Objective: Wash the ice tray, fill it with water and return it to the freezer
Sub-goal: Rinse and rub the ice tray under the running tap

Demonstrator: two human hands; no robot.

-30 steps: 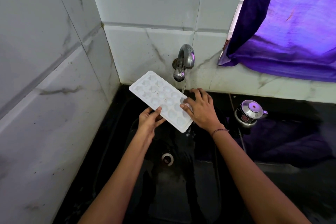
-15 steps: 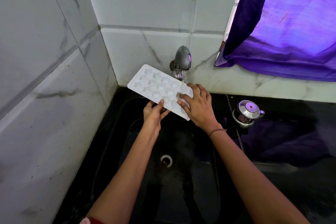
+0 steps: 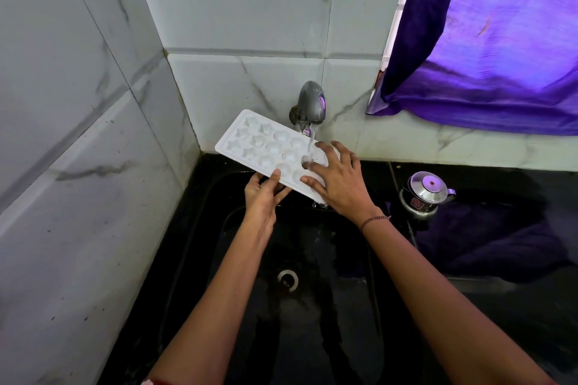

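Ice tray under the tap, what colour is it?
The ice tray is white, shown best in the head view.

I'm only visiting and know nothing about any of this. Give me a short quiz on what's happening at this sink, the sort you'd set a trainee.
1. True or false: water from the tap is falling on the ice tray.
2. The right hand lies spread on the tray's: A) end under the stream, B) far left corner, C) underside.
3. Fill in: the left hand grips the tray's near edge with its thumb on ___.
Key: 1 true; 2 A; 3 top.
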